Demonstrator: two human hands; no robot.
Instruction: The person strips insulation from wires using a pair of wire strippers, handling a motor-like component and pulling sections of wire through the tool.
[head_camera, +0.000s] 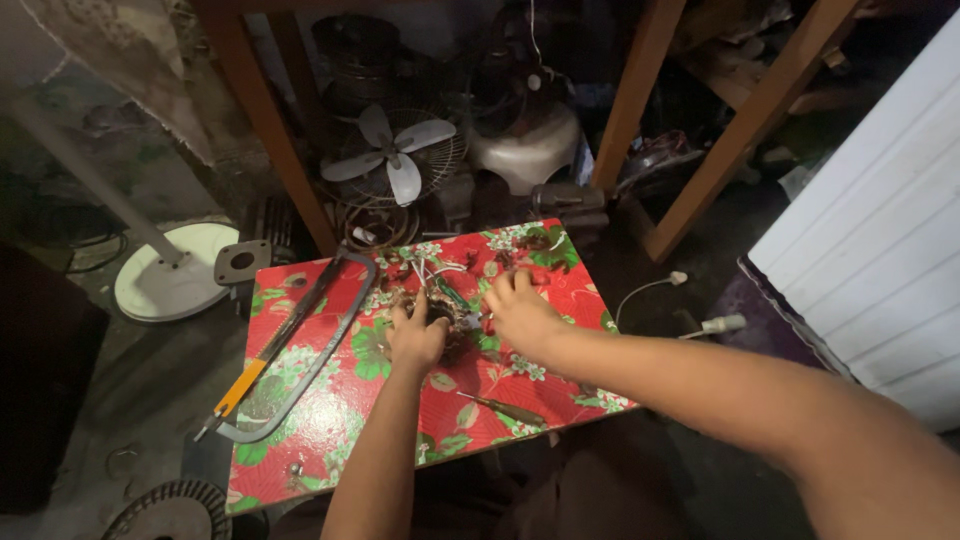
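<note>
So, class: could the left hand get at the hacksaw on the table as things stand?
Probably yes. The hacksaw lies in the open left of the left hand, nothing between them on the table, though that hand now rests on the wired part.

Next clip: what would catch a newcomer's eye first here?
The bright red floral tabletop stands out in the dim, cluttered room. At its middle, the left hand and right hand both rest on a dark small part with wires. A hacksaw lies diagonally on the table's left side, and a bare fan sits behind the table.
</note>
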